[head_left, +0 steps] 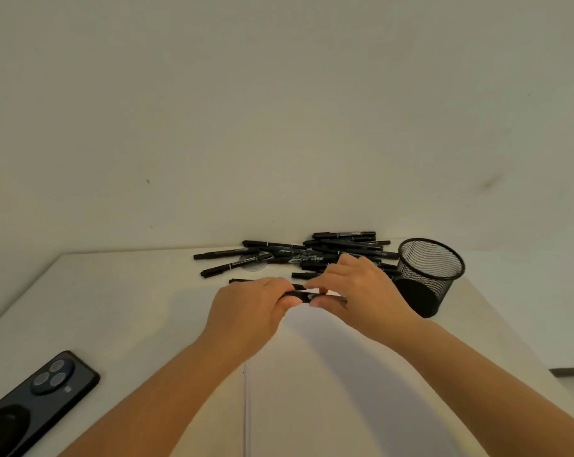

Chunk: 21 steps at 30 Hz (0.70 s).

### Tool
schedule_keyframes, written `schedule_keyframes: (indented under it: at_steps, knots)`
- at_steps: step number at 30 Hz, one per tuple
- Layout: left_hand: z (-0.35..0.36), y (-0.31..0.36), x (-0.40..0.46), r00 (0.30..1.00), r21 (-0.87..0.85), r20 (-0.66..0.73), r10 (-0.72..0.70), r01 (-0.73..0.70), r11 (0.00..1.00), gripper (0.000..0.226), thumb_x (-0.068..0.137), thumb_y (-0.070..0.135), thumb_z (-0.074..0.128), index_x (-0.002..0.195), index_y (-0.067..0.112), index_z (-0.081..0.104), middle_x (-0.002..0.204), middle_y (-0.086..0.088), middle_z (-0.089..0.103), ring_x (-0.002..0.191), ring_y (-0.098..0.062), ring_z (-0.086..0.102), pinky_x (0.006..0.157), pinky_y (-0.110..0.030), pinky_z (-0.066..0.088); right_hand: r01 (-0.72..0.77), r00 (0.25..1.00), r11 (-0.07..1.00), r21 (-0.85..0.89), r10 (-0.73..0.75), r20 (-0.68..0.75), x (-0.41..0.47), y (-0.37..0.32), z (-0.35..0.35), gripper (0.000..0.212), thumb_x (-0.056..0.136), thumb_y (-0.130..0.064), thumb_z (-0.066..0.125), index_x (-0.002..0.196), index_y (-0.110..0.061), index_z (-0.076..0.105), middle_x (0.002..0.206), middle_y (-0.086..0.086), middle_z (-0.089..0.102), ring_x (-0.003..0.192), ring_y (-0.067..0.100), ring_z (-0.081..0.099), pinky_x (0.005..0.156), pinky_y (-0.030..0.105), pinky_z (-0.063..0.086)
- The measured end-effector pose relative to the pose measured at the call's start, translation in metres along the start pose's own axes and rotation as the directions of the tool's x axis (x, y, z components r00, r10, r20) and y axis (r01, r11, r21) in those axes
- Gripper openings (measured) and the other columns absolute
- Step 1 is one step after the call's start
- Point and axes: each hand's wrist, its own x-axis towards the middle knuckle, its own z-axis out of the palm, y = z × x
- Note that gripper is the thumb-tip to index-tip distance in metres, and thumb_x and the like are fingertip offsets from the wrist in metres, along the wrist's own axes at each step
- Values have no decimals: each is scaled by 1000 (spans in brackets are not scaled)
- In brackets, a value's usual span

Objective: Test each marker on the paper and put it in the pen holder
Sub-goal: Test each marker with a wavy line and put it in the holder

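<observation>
Both forearms reach in over the white paper [328, 374]; left hand [246, 311] and right hand [361, 291] each pinch one black marker [307, 295] between curled fingers and thumb, held level above the paper's far edge. Marker pile [305, 253] lies just behind, mesh pen holder [427, 275] upright right of the hands. Phone [38, 400] lies face down, near left on the table [114, 291].

One black marker [307, 295] is lying level, crosswise, just left of the pen holder [428, 275] and above the white paper [328, 374]. The holder, black mesh and round, is standing upright. Behind it to the left, a loose pile of black markers [298, 253] is sprawling every which way.
</observation>
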Motion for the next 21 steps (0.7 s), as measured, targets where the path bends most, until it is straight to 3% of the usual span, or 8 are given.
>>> schedule_keyframes:
  at_steps: [3, 6, 8, 10, 12, 14, 17, 21]
  knots:
    - [-17, 16, 19, 979, 26, -130, 154, -152, 988, 32, 87, 49, 49, 90, 23, 67, 75, 8, 68, 62, -14, 62, 51, -27, 43, 69, 998, 991, -113, -70, -4, 1, 4, -21, 19, 81, -22, 67, 96, -11, 69, 81, 3, 67, 75, 24, 58, 63, 34, 46]
    - [-22, 18, 41, 984, -195, -166, 59, -91, 977, 40, 85, 56, 38, 100, 28, 62, 72, 14, 65, 64, -9, 60, 57, -27, 45, -137, 980, 988, -68, 125, -158, 3, 16, -39, 17, 83, -22, 63, 97, -13, 65, 86, 3, 65, 81, 24, 58, 68, 34, 44]
    - [-12, 10, 60, 994, -247, -99, -37, 11, 969, 33, 92, 48, 35, 109, 29, 56, 79, 15, 65, 73, -11, 62, 66, -30, 49, -325, 893, 941, 96, 339, -296, 0, 28, -53, 14, 83, -24, 62, 96, -18, 59, 81, -5, 61, 73, 14, 56, 64, 29, 43]
    - [7, -5, 78, 995, -135, -17, -101, 98, 986, 26, 95, 38, 38, 112, 27, 54, 94, 10, 67, 82, -15, 62, 72, -33, 49, -433, 751, 855, 287, 518, -411, -6, 45, -63, 12, 84, -24, 61, 93, -24, 53, 76, -17, 59, 65, 0, 57, 57, 17, 43]
    - [30, -23, 87, 983, -16, 105, -151, 154, 988, 24, 95, 30, 42, 115, 25, 54, 107, 6, 64, 94, -16, 58, 78, -34, 48, -456, 617, 770, 446, 634, -466, -15, 61, -68, 16, 84, -20, 61, 92, -27, 49, 76, -19, 60, 68, -7, 59, 54, 7, 42]
    - [52, -39, 92, 966, 68, 202, -158, 147, 987, 24, 94, 28, 44, 116, 23, 54, 112, 2, 60, 102, -18, 53, 81, -35, 47, -493, 528, 692, 528, 720, -451, -25, 75, -69, 20, 84, -19, 61, 95, -27, 47, 78, -18, 59, 70, -10, 59, 53, 5, 41]
    - [69, -52, 97, 959, 151, 237, -156, 122, 981, 27, 94, 29, 46, 119, 22, 53, 114, 1, 58, 104, -20, 49, 81, -36, 47, -606, 441, 571, 554, 821, -363, -39, 93, -60, 24, 82, -19, 61, 99, -23, 45, 77, -11, 59, 70, -1, 56, 49, 16, 36]
    - [79, -60, 101, 949, 201, 258, -179, 128, 971, 28, 93, 31, 48, 119, 22, 54, 116, 0, 58, 106, -21, 50, 81, -37, 47, -697, 476, 548, 462, 836, -272, -48, 104, -43, 24, 83, -19, 58, 99, -20, 41, 77, -2, 62, 65, 8, 54, 49, 24, 35]
